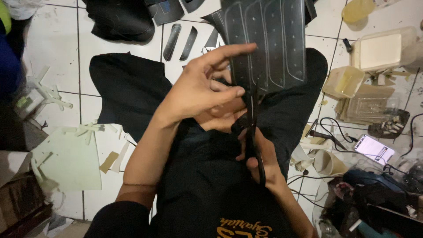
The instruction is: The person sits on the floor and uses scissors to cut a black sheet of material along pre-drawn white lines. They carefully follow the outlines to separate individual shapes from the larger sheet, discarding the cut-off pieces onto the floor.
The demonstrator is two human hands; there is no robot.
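Note:
My left hand [200, 88] holds the lower edge of a black sheet of material [269, 39] marked with pale drawn outlines and dots. The sheet stands up in front of me over my lap. My right hand [260, 154] grips black scissors [252, 119], whose blades point up into the sheet's bottom edge beside my left thumb. My left index finger stretches across the sheet's lower part. A black garment covers my lap and legs below both hands.
Black cut pieces [178, 42] lie on the white tiled floor [61, 53] ahead. Pale green sheet and scraps [70, 158] lie at the left. At the right are a plastic box [381, 50], a phone [373, 149], cables and cups.

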